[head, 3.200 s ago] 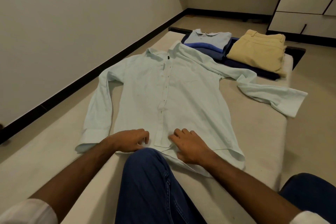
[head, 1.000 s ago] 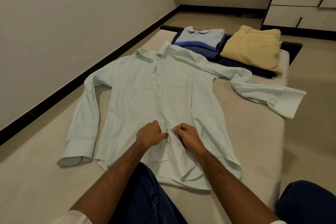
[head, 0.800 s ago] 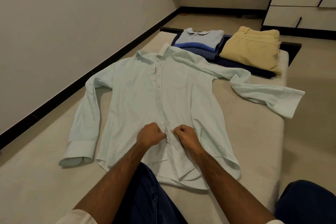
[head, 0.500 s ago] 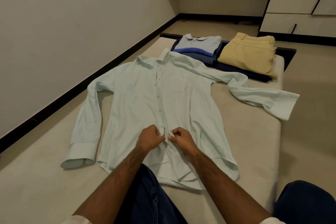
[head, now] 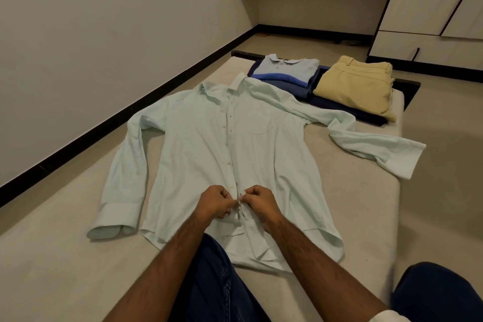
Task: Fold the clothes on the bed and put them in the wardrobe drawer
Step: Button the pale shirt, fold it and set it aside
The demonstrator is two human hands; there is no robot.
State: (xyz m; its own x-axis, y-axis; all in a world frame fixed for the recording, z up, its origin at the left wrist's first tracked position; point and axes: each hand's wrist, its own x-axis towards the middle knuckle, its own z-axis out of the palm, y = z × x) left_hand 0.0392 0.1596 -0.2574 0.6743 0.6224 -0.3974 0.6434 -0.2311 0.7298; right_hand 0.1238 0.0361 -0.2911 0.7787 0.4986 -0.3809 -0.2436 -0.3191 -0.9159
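between both hands [head: 241,202], shirt [head: 209,154] placket pinched; bed [head: 366,217] beneath

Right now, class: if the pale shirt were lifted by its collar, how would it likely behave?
The shirt would probably hang limp: it lies flat, wrinkled, its right sleeve bent over itself. It looks thin, so likely light. The front may gape, since both hands grip the placket at a low button.
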